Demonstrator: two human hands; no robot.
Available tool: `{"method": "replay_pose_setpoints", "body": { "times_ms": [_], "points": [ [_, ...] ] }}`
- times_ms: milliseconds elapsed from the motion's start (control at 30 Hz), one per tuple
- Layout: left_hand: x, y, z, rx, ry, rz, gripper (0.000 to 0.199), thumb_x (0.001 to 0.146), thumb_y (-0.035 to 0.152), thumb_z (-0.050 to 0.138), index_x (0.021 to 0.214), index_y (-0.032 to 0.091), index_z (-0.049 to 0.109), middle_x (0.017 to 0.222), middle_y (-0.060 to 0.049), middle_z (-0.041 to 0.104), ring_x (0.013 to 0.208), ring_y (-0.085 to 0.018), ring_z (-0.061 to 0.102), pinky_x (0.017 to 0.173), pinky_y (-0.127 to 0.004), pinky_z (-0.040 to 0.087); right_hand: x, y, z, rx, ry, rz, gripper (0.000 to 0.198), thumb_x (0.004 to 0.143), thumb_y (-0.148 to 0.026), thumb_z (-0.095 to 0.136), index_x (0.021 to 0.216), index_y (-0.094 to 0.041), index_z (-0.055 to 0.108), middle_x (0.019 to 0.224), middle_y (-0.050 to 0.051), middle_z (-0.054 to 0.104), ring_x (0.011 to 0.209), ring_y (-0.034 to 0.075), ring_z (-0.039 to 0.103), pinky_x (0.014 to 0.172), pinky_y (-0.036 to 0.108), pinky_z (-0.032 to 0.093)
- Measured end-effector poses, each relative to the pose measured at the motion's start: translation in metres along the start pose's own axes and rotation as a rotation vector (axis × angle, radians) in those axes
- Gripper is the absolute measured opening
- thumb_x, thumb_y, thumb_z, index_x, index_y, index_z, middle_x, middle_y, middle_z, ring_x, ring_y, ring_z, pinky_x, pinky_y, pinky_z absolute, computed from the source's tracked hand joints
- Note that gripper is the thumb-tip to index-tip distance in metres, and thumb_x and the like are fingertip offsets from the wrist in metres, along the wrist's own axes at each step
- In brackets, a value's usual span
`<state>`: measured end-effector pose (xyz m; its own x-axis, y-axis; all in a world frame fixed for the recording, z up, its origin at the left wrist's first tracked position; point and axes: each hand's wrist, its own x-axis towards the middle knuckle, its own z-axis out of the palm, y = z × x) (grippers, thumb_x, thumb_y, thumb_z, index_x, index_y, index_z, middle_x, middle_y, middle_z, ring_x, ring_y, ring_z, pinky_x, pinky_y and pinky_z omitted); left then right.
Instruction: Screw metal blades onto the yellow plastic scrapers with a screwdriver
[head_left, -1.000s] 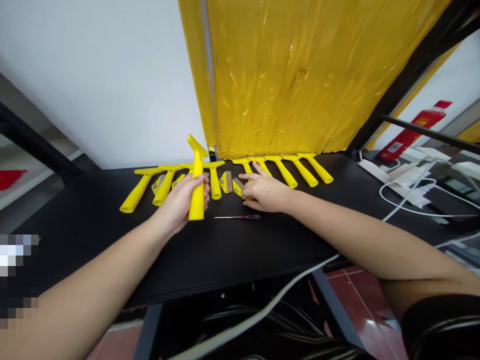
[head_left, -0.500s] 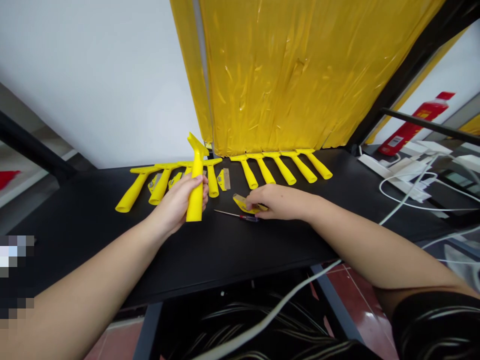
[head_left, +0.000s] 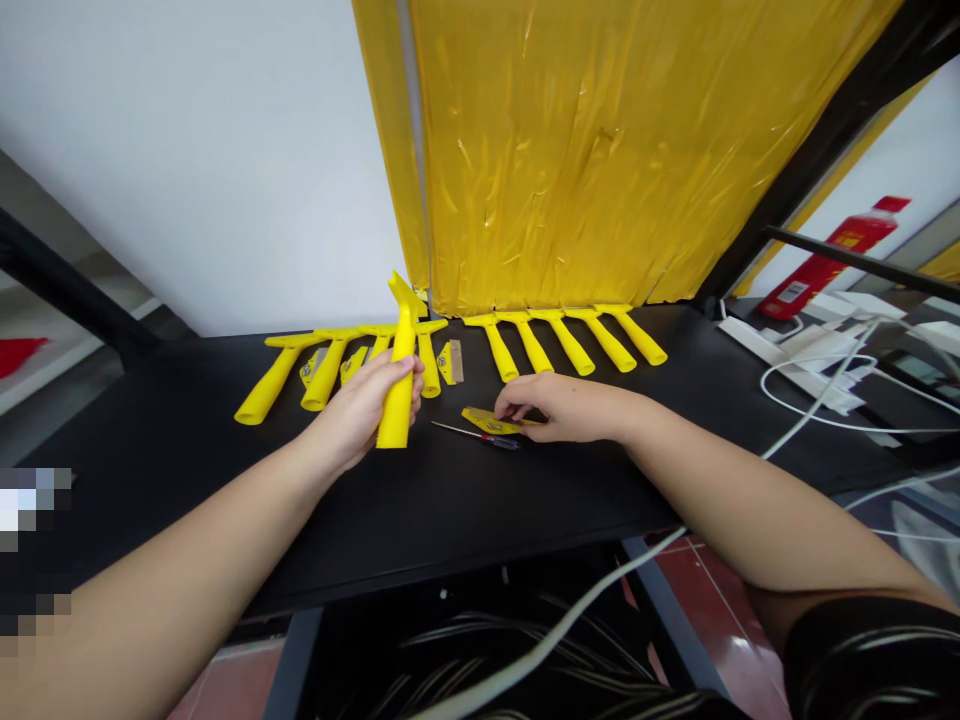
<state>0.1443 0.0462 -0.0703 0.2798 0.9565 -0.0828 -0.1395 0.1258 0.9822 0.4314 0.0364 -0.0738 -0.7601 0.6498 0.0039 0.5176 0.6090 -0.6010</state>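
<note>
My left hand (head_left: 375,405) is wrapped round a yellow scraper handle (head_left: 397,395), held upright above the table with its forked head at the top. To its right, my right hand (head_left: 555,405) reaches down with curled fingers and thumb at the right end of a yellow blade holder (head_left: 482,418) with a metal blade. That holder lies low over the table, partly hidden by the fingers. Just in front of it rests a screwdriver (head_left: 487,437) with a thin shaft pointing left. Another blade holder (head_left: 448,362) lies farther back, between the rows of handles.
Several yellow scraper handles (head_left: 592,340) line the back right of the black table (head_left: 360,530); more handles (head_left: 274,380) lie at the left with blade holders between them. A red bottle (head_left: 832,260), white power strips and cables (head_left: 795,370) are at the right. A white cable crosses in front.
The blade holder under my right hand has gone from tilted to flatter and lower. My left hand keeps its hold on the handle. The view has shifted slightly.
</note>
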Motion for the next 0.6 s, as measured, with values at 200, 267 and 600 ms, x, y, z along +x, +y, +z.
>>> {"method": "replay_pose_setpoints", "body": {
  "times_ms": [200, 267, 600],
  "points": [
    [0.001, -0.001, -0.001, 0.020, 0.010, 0.004, 0.032, 0.085, 0.043, 0.076, 0.097, 0.019, 0.058, 0.072, 0.002, 0.057, 0.054, -0.011, 0.051, 0.046, -0.023, 0.042, 0.000, 0.003, -0.001, -0.125, 0.060, -0.023, 0.031, 0.087, 0.002, 0.057, 0.107, -0.019, 0.069, 0.107, 0.006, 0.069, 0.094, 0.017, 0.066, 0.086, 0.030, 0.054],
    [0.002, -0.002, -0.001, 0.031, 0.024, 0.001, 0.032, 0.085, 0.044, 0.076, 0.098, 0.020, 0.059, 0.073, 0.001, 0.058, 0.054, -0.011, 0.051, 0.046, -0.023, 0.043, 0.002, 0.004, 0.000, -0.203, 0.093, -0.016, 0.027, 0.091, 0.000, 0.056, 0.105, -0.019, 0.069, 0.106, 0.007, 0.070, 0.094, 0.019, 0.064, 0.088, 0.032, 0.053],
    [0.003, -0.004, -0.004, 0.031, 0.030, -0.026, 0.036, 0.083, 0.046, 0.079, 0.098, 0.019, 0.061, 0.075, 0.001, 0.059, 0.057, -0.011, 0.053, 0.047, -0.023, 0.044, 0.003, -0.006, 0.003, -0.278, -0.009, -0.040, 0.013, 0.093, -0.016, 0.072, 0.106, -0.017, 0.074, 0.102, 0.007, 0.071, 0.092, 0.020, 0.064, 0.084, 0.033, 0.050]
  ]
}}
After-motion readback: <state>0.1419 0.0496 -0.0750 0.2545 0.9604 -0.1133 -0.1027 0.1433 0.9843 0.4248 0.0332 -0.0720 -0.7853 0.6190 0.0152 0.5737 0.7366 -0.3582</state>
